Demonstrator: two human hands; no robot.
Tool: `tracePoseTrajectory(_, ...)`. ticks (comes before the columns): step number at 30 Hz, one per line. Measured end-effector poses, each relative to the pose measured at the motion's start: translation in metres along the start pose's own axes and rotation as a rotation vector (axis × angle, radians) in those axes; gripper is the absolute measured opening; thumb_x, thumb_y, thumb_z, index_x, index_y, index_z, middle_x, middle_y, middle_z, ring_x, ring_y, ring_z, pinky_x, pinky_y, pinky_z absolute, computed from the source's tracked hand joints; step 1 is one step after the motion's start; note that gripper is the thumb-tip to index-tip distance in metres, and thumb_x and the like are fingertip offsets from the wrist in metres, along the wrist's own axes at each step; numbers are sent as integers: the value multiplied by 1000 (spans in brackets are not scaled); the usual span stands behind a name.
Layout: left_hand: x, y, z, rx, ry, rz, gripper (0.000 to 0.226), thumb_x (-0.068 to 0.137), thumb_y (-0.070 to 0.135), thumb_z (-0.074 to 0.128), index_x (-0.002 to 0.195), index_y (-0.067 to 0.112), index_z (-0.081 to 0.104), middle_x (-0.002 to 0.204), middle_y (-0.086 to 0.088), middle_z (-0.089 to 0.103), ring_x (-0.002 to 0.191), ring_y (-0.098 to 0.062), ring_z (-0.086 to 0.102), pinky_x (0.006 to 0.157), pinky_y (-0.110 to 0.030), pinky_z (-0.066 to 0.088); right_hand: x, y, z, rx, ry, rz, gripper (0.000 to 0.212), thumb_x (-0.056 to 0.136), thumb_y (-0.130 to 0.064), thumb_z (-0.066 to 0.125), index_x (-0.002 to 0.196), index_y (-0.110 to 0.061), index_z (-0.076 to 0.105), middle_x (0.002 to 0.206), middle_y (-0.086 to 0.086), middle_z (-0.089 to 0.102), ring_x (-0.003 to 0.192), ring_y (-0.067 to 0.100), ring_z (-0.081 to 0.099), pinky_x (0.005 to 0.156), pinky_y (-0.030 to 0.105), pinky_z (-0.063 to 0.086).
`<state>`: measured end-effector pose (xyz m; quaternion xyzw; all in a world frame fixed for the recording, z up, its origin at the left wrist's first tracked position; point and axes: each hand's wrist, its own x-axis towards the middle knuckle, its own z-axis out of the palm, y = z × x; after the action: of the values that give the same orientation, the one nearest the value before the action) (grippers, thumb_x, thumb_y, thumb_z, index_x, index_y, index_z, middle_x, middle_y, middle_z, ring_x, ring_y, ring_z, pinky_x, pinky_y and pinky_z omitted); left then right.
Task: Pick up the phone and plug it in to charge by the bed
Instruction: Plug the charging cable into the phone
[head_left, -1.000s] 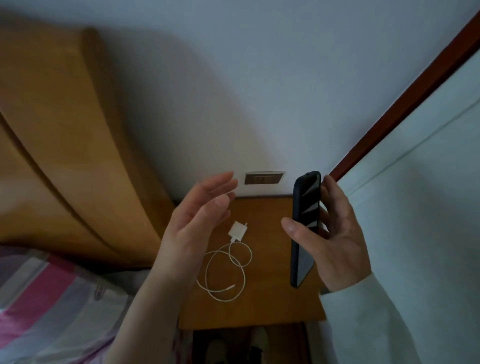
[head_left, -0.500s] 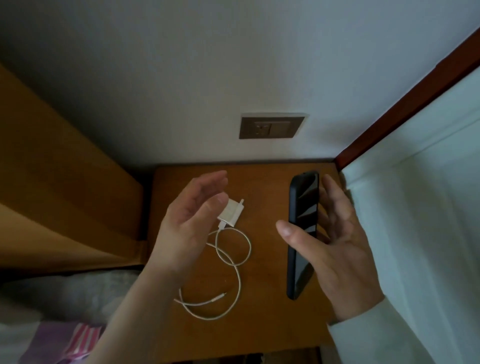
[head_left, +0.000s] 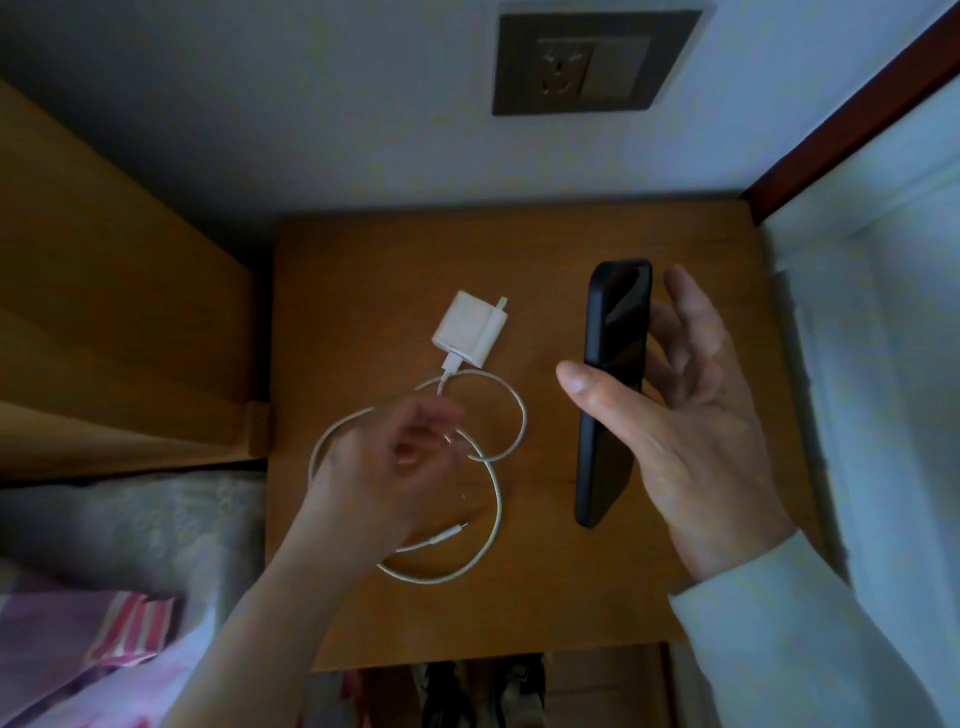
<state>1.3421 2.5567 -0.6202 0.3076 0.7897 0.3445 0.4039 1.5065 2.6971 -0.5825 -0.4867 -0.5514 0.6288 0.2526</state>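
right hand (head_left: 691, 441) gripping phone (head_left: 615, 364), left hand (head_left: 379, 467) blurred over cable (head_left: 511, 415)

Black phone (head_left: 615, 374), white cable (head_left: 496, 499)

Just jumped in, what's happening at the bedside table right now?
A person holds a black phone on edge in the right hand above the wooden nightstand. The left hand is down on the coiled white charging cable, its grip blurred. The white charger adapter lies unplugged; the wall socket is empty.
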Motion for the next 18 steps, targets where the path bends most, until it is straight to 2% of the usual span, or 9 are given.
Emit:
tracePoseTrajectory(2, -6, -11, 5, 132, -73, 11, 16, 81, 38, 73, 90, 49, 65, 91, 20, 71, 94, 5, 66, 75, -10, 51, -1, 2, 3, 21, -4, 11, 107, 64, -31, 88, 154, -48, 33, 123, -37, 62, 110, -22, 59, 76, 4, 51)
tracePoseTrajectory(4, -12, -21, 12, 246, -131, 17, 25, 84, 28, 77, 92, 48, 64, 90, 22, 68, 92, 6, 64, 71, -7, 47, -1, 3, 5, 41, -10, 15, 105, 69, -23, 88, 155, -46, 32, 124, -33, 61, 107, -23, 60, 74, 3, 50)
tracePoseTrajectory(7, -23, -30, 21, 328, -121, 37, 24, 83, 25, 80, 102, 34, 69, 97, 20, 66, 91, 5, 63, 72, -19, 53, -2, 5, 10, 56, -27, 21, 103, 72, -18, 87, 155, -45, 31, 126, -30, 61, 109, -19, 61, 73, 3, 51)
tracePoseTrajectory(10, -29, -34, 24, 368, -98, 27, 22, 85, 25, 78, 105, 27, 70, 102, 13, 67, 96, -5, 63, 76, -29, 58, -4, 7, 14, 76, -40, 19, 103, 73, -16, 87, 155, -44, 31, 131, -27, 60, 114, -16, 61, 72, 4, 52)
tracePoseTrajectory(18, -34, -45, 31, 387, -26, 73, 11, 85, 17, 78, 90, 22, 69, 92, 7, 67, 88, -15, 65, 67, -32, 58, -12, 16, 17, 80, -42, 22, 105, 70, -24, 88, 155, -45, 30, 142, -21, 58, 128, -4, 58, 81, 9, 54)
